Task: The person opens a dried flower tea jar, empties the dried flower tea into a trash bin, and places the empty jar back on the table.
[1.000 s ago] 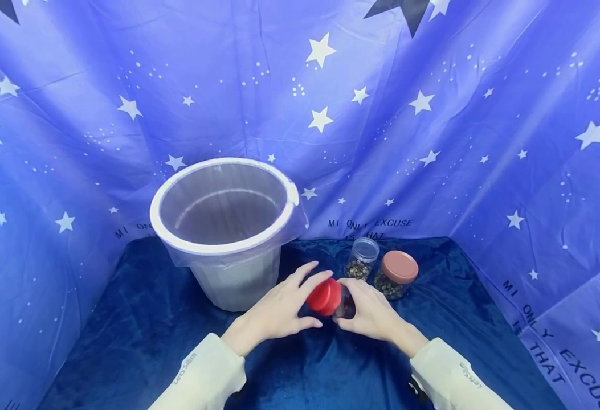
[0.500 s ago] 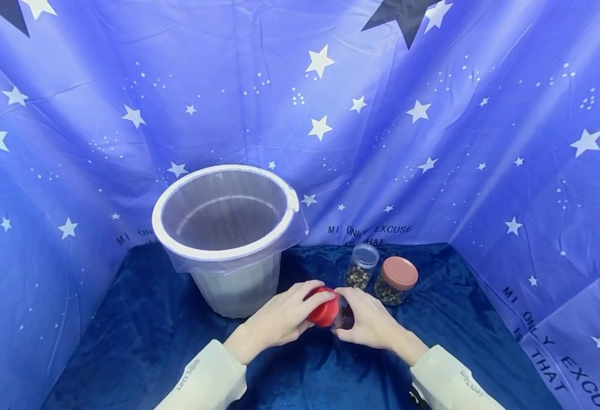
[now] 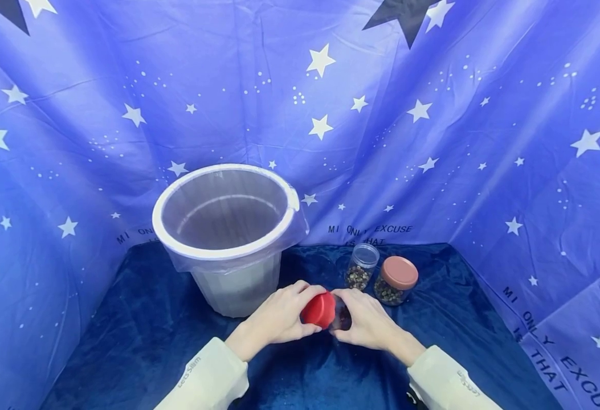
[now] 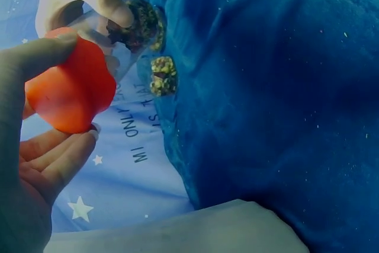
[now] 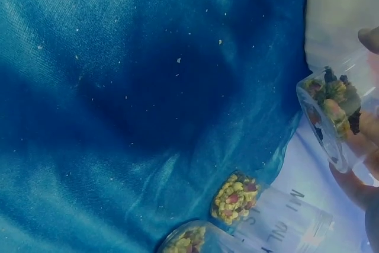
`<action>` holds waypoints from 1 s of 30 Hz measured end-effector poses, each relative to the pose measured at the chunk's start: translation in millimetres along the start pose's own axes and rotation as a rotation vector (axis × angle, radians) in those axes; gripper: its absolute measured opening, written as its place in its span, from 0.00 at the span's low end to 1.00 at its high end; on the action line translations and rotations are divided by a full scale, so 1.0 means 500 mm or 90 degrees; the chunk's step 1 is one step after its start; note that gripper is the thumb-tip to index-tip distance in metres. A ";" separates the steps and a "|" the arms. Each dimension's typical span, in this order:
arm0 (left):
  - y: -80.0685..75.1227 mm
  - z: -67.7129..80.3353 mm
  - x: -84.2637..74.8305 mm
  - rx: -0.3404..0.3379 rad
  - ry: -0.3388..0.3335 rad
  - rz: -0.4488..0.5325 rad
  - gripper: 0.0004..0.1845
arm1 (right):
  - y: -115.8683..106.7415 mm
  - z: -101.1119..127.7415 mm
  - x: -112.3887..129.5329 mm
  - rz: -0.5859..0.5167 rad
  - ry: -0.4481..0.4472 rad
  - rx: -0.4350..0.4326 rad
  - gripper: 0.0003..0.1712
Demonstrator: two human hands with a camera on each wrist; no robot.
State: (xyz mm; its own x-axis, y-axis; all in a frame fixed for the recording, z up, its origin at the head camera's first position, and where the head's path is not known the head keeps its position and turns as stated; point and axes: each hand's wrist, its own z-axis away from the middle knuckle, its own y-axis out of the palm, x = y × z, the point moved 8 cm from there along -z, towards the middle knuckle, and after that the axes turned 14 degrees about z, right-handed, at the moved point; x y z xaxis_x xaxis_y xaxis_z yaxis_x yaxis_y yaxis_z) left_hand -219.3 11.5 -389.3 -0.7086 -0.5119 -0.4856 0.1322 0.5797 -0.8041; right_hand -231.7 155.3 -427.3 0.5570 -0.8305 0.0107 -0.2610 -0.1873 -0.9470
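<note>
A clear jar (image 3: 342,318) with a red lid (image 3: 319,311) is held tilted between my hands, above the cloth. My left hand (image 3: 278,313) grips the lid, thumb on one side and fingers on the other, as the left wrist view also shows on the red lid (image 4: 71,84). Round the jar's body curls my right hand (image 3: 367,319). Dried flowers and dark pieces lie inside the jar (image 5: 331,102), seen through its wall in the right wrist view. Whether the lid is loose from the jar cannot be made out.
A whitish bucket (image 3: 235,290) lined with a clear bag stands at the left. Behind my right hand are an uncapped clear jar (image 3: 363,259) of dried flowers and a jar with a pinkish-brown lid (image 3: 399,273). Dark blue cloth (image 3: 141,341) covers the surface; starry fabric hangs around.
My left fingers, spread around the red lid a second ago, now grip it. The lid has turned and shifted slightly left. My right hand still holds the jar. The head view has tilted slightly.
</note>
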 end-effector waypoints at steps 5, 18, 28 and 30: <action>0.002 -0.002 0.018 -0.011 -0.082 0.032 0.31 | -0.001 0.000 0.005 0.017 -0.004 -0.016 0.39; 0.012 -0.007 0.042 -0.001 -0.218 0.103 0.29 | -0.003 -0.002 0.005 0.027 0.006 -0.034 0.39; 0.025 0.008 0.058 -0.076 -0.272 0.182 0.26 | -0.002 0.003 0.000 0.030 0.024 -0.028 0.39; 0.029 0.010 0.058 -0.089 -0.269 0.189 0.26 | -0.001 0.004 -0.001 0.032 0.027 -0.026 0.39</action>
State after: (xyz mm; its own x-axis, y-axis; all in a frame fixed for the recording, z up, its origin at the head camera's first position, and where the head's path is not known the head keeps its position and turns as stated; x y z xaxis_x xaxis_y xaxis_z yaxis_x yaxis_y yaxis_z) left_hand -234.4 1.7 -416.7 -0.3102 -0.5067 -0.8043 0.1700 0.8029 -0.5714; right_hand -230.2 156.8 -427.7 0.5095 -0.8602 -0.0216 -0.3196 -0.1658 -0.9329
